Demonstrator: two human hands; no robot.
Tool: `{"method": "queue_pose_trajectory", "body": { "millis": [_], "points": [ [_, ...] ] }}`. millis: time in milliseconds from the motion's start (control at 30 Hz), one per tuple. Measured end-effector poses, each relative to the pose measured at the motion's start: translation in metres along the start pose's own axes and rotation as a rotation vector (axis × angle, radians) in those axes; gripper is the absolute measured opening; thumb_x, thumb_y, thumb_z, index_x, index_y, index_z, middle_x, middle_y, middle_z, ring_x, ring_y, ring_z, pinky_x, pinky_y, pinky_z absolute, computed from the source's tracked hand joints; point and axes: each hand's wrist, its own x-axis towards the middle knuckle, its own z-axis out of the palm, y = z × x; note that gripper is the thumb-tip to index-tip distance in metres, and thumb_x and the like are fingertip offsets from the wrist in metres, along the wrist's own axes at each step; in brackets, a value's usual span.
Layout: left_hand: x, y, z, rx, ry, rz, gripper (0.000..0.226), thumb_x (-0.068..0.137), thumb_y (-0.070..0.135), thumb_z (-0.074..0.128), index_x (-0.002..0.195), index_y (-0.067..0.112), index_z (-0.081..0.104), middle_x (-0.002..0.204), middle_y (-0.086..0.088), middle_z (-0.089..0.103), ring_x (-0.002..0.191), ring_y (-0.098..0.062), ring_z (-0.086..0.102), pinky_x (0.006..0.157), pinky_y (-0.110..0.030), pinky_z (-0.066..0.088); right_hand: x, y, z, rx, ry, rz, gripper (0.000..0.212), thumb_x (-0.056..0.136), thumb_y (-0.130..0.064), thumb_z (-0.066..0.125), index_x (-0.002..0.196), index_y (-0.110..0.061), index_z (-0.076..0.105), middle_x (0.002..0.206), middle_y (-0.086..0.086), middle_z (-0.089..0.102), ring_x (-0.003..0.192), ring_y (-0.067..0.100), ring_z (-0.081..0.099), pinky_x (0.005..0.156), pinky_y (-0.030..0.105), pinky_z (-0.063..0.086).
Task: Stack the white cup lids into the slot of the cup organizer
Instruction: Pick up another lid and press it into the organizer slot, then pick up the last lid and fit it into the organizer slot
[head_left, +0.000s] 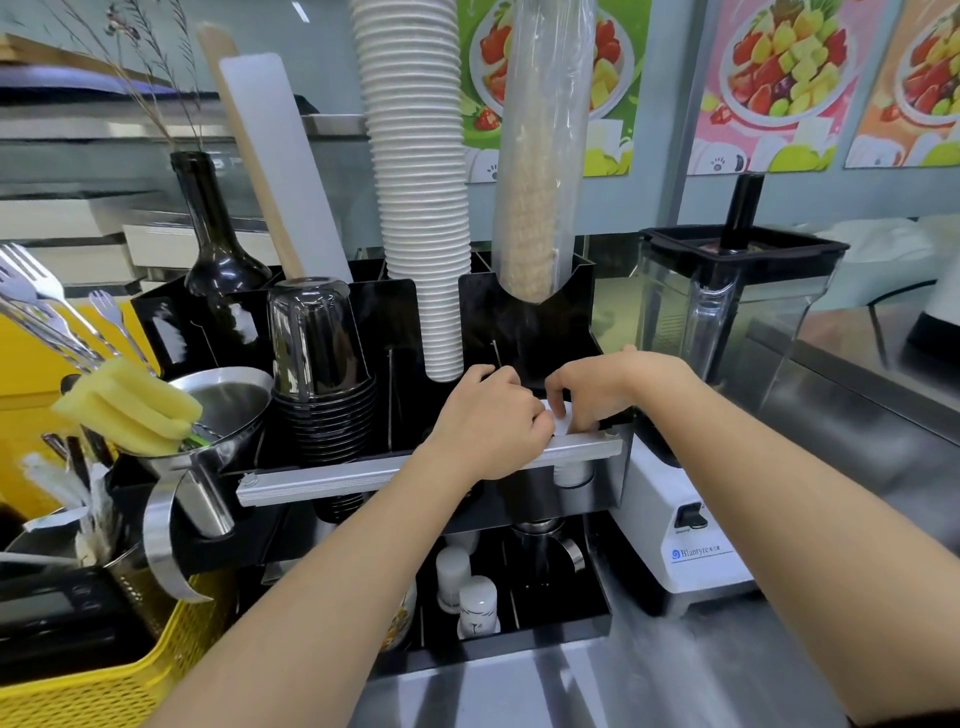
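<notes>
Two hands meet at centre frame over the black cup organizer (530, 322): the left hand (488, 421) curls its fingers around white cup lids (563, 418), and just right, the right hand (597, 389) pinches the same lids above the right slot, beside the blender (727, 332).

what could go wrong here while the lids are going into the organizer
1. The tall stack of white paper cups rises right behind the left hand; lifting that hand carelessly could bump and tip it.
2. Both hands cover the white lids, with the right hand curled over them, so the slot is hidden and a lid could seat crooked.
3. The blender stands close beside the right forearm; a sideways move could knock it.
</notes>
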Motion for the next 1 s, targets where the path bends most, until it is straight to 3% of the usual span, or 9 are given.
{"method": "queue_pose_trajectory", "body": {
  "millis": [133, 267, 367, 433, 567, 733, 833, 1000],
  "points": [
    [-0.001, -0.001, -0.003, -0.035, 0.023, -0.001, 0.045, 0.091, 0.029, 0.03, 0.076, 0.01, 0.067, 0.087, 0.0, 0.07, 0.1, -0.017, 0.053, 0.104, -0.031, 0.027, -0.007, 0.0, -0.002, 0.014, 0.012, 0.01, 0.036, 0.077, -0.018, 0.06, 0.112, -0.024, 0.053, 0.108, -0.003, 0.059, 0.094, 0.02, 0.049, 0.088, 0.039, 0.022],
    [-0.019, 0.0, -0.01, -0.075, 0.236, -0.012, 0.051, 0.085, 0.038, 0.029, 0.095, 0.013, 0.073, 0.103, 0.001, 0.073, 0.103, -0.018, 0.061, 0.099, -0.028, 0.031, -0.025, 0.005, -0.003, 0.099, 0.189, -0.004, 0.052, 0.077, -0.036, 0.068, 0.124, -0.025, 0.047, 0.127, -0.001, 0.056, 0.113, 0.024, 0.051, 0.098, 0.041, 0.023],
    [-0.055, 0.0, -0.012, -0.147, 0.399, -0.048, 0.042, 0.085, 0.036, 0.042, 0.105, 0.012, 0.07, 0.11, -0.004, 0.072, 0.104, -0.022, 0.064, 0.097, -0.029, 0.035, -0.049, 0.001, 0.002, 0.257, 0.416, -0.084, 0.054, 0.081, -0.036, 0.066, 0.129, -0.021, 0.045, 0.131, 0.002, 0.053, 0.117, 0.022, 0.05, 0.103, 0.041, 0.035],
    [-0.086, -0.001, -0.009, -0.222, 0.448, -0.096, 0.04, 0.087, 0.034, 0.046, 0.112, 0.011, 0.066, 0.116, -0.006, 0.069, 0.11, -0.023, 0.061, 0.101, -0.031, 0.036, -0.066, -0.009, 0.017, 0.412, 0.575, -0.154, 0.053, 0.083, -0.034, 0.065, 0.13, -0.019, 0.045, 0.13, 0.002, 0.054, 0.112, 0.019, 0.053, 0.095, 0.035, 0.043],
    [-0.153, -0.004, -0.001, -0.264, 0.478, -0.188, 0.041, 0.087, 0.033, 0.048, 0.121, 0.013, 0.061, 0.124, -0.006, 0.064, 0.115, -0.018, 0.054, 0.101, -0.03, 0.036, -0.093, -0.041, 0.062, 0.514, 0.766, -0.254, 0.055, 0.083, -0.034, 0.065, 0.132, -0.017, 0.046, 0.126, 0.0, 0.057, 0.111, 0.018, 0.055, 0.09, 0.032, 0.042],
    [-0.223, -0.003, 0.016, -0.285, 0.377, -0.32, 0.047, 0.088, 0.038, 0.046, 0.126, 0.013, 0.057, 0.129, -0.007, 0.061, 0.12, -0.018, 0.051, 0.104, -0.031, 0.036, -0.106, -0.094, 0.125, 0.52, 0.709, -0.359, 0.065, 0.081, -0.038, 0.067, 0.136, -0.015, 0.042, 0.134, 0.004, 0.054, 0.119, 0.022, 0.053, 0.099, 0.041, 0.043],
    [-0.258, -0.004, 0.033, -0.314, 0.28, -0.413, 0.049, 0.089, 0.042, 0.044, 0.129, 0.016, 0.053, 0.132, -0.004, 0.058, 0.123, -0.019, 0.052, 0.104, -0.038, 0.041, -0.106, -0.13, 0.163, 0.507, 0.576, -0.403, 0.074, 0.08, -0.05, 0.06, 0.141, -0.017, 0.033, 0.14, 0.001, 0.047, 0.127, 0.019, 0.045, 0.104, 0.039, 0.035],
    [-0.307, -0.002, 0.069, -0.302, 0.103, -0.524, 0.059, 0.086, 0.047, 0.037, 0.134, 0.016, 0.048, 0.137, -0.004, 0.054, 0.126, -0.02, 0.049, 0.103, -0.028, 0.03, -0.1, -0.181, 0.233, 0.488, 0.255, -0.379, 0.087, 0.082, -0.054, 0.057, 0.148, -0.02, 0.011, 0.155, 0.0, 0.02, 0.141, 0.017, 0.019, 0.112, 0.036, 0.018]
  ]
}}
